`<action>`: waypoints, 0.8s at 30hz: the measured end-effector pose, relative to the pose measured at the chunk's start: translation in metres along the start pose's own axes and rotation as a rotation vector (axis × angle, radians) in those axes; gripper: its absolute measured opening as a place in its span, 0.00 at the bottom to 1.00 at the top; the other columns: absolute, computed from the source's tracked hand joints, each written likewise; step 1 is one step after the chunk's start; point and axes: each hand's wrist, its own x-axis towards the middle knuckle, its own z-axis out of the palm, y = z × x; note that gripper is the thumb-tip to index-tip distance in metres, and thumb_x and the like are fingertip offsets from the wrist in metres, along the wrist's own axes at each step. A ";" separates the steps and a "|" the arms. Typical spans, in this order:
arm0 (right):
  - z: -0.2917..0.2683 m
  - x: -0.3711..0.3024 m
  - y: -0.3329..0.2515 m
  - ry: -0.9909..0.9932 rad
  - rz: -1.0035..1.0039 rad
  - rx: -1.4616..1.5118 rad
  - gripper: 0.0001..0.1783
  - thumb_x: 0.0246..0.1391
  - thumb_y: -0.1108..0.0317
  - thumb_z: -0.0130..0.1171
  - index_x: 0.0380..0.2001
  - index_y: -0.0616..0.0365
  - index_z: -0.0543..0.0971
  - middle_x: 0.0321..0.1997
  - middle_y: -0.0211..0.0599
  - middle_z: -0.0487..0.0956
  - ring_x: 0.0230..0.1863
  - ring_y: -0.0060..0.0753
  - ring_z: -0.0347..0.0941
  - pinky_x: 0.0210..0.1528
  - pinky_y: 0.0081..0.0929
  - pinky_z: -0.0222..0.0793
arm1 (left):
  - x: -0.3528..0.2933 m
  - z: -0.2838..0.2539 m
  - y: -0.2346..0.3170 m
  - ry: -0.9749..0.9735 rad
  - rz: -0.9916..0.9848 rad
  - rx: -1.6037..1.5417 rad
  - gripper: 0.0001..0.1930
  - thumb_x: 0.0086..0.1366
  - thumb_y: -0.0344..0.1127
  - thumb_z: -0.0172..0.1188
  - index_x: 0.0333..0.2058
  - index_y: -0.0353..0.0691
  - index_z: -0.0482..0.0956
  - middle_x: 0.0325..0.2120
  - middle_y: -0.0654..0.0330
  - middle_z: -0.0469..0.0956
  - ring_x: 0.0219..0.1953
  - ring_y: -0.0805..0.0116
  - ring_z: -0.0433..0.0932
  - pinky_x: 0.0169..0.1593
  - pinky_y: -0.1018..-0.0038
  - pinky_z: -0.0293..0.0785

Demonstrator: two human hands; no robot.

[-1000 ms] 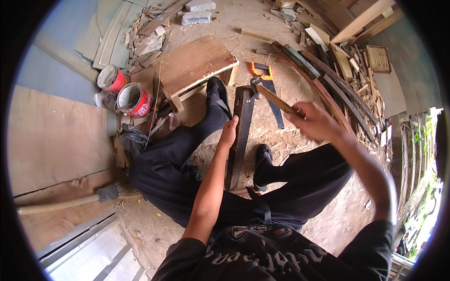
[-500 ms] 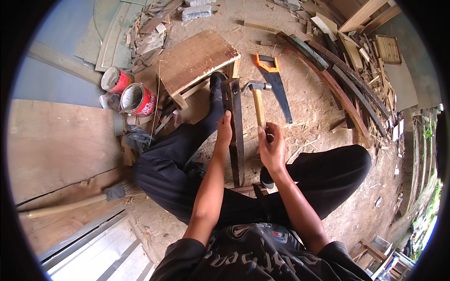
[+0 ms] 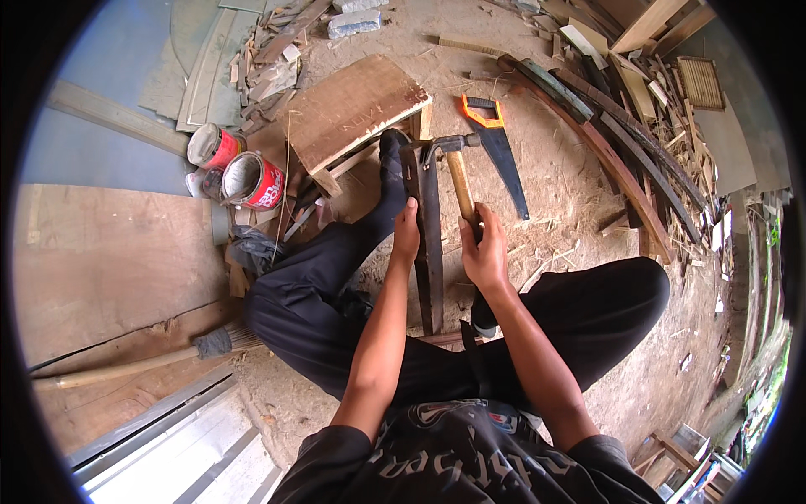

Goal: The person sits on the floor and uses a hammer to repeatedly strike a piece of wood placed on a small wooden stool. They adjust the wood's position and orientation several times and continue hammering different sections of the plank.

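Between the bent legs (image 3: 596, 307), a dark beam (image 3: 431, 252) is clasped along its left edge by the left grip (image 3: 406, 231); and by the right grip (image 3: 485, 256) a hammer (image 3: 458, 178) is held, claw (image 3: 430, 149) at the beam's upper end! Pale lettering (image 3: 267, 198) is borne by a red can (image 3: 259, 181) and the black shirt (image 3: 457, 483).

The beam (image 3: 429, 244) is dark brown, the hammer handle (image 3: 461, 185) tan.

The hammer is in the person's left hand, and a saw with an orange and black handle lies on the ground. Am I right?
Almost! The head view shows the hammer in the right hand, not the left hand. The saw with an orange and black handle does lie on the ground.
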 end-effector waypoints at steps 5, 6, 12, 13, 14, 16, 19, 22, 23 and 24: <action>-0.001 0.000 0.007 -0.017 -0.059 -0.044 0.21 0.60 0.74 0.60 0.55 0.66 0.69 0.42 0.55 0.77 0.42 0.54 0.79 0.43 0.40 0.74 | -0.005 0.002 0.012 -0.020 -0.024 -0.022 0.28 0.77 0.55 0.42 0.41 0.31 0.78 0.35 0.62 0.79 0.38 0.73 0.74 0.45 0.74 0.70; -0.001 0.000 0.007 -0.033 -0.056 0.014 0.22 0.60 0.74 0.60 0.55 0.65 0.68 0.42 0.55 0.77 0.42 0.54 0.79 0.43 0.40 0.74 | -0.002 -0.004 0.006 -0.019 -0.032 -0.021 0.29 0.76 0.55 0.42 0.41 0.31 0.78 0.35 0.62 0.79 0.38 0.73 0.74 0.45 0.74 0.70; -0.005 0.004 -0.005 -0.062 -0.007 0.132 0.20 0.60 0.76 0.59 0.54 0.64 0.67 0.42 0.54 0.78 0.42 0.54 0.80 0.43 0.39 0.74 | 0.009 -0.018 -0.012 -0.125 -0.083 -0.081 0.30 0.76 0.56 0.41 0.43 0.30 0.78 0.38 0.60 0.80 0.40 0.70 0.75 0.46 0.71 0.70; -0.005 0.006 -0.005 -0.051 -0.036 0.128 0.20 0.61 0.76 0.58 0.54 0.64 0.67 0.42 0.54 0.78 0.42 0.53 0.80 0.43 0.39 0.74 | 0.012 -0.021 -0.016 -0.123 -0.072 -0.038 0.30 0.76 0.56 0.41 0.43 0.30 0.78 0.39 0.60 0.80 0.40 0.70 0.75 0.46 0.71 0.71; -0.005 0.006 -0.005 -0.040 -0.065 0.124 0.19 0.61 0.76 0.58 0.54 0.64 0.67 0.42 0.54 0.78 0.43 0.53 0.81 0.43 0.38 0.75 | 0.014 -0.024 -0.020 -0.121 -0.061 0.006 0.30 0.76 0.57 0.41 0.44 0.31 0.79 0.39 0.59 0.80 0.39 0.70 0.75 0.46 0.71 0.71; -0.008 0.002 0.002 -0.067 -0.096 0.045 0.19 0.61 0.76 0.58 0.54 0.64 0.67 0.42 0.54 0.78 0.43 0.53 0.81 0.43 0.37 0.74 | 0.014 -0.020 -0.020 -0.092 -0.022 -0.020 0.30 0.76 0.57 0.41 0.44 0.32 0.79 0.38 0.60 0.80 0.40 0.71 0.75 0.45 0.72 0.71; -0.009 0.001 -0.003 -0.055 -0.089 0.046 0.19 0.61 0.75 0.58 0.54 0.64 0.67 0.42 0.55 0.78 0.43 0.55 0.80 0.43 0.38 0.74 | 0.013 -0.017 -0.018 -0.108 -0.044 -0.133 0.29 0.75 0.57 0.41 0.42 0.34 0.79 0.34 0.60 0.80 0.37 0.72 0.76 0.42 0.72 0.72; -0.007 0.008 0.000 -0.004 -0.110 0.110 0.19 0.61 0.75 0.58 0.54 0.63 0.67 0.41 0.55 0.78 0.42 0.56 0.80 0.43 0.38 0.74 | 0.007 -0.016 -0.006 -0.172 -0.122 -0.140 0.29 0.75 0.57 0.41 0.41 0.35 0.79 0.31 0.60 0.80 0.32 0.71 0.77 0.37 0.71 0.73; -0.006 0.008 0.003 0.017 -0.124 0.132 0.19 0.61 0.75 0.58 0.54 0.63 0.67 0.41 0.55 0.78 0.42 0.56 0.79 0.42 0.38 0.74 | 0.002 -0.014 -0.001 -0.198 -0.153 -0.117 0.29 0.75 0.57 0.40 0.40 0.35 0.79 0.30 0.60 0.80 0.30 0.70 0.78 0.36 0.71 0.74; -0.007 0.007 0.004 -0.020 -0.101 0.094 0.19 0.62 0.75 0.58 0.54 0.63 0.67 0.41 0.54 0.78 0.41 0.53 0.79 0.43 0.36 0.74 | 0.002 -0.013 0.001 -0.177 -0.145 -0.120 0.29 0.75 0.58 0.40 0.40 0.35 0.79 0.29 0.60 0.80 0.28 0.70 0.78 0.34 0.71 0.74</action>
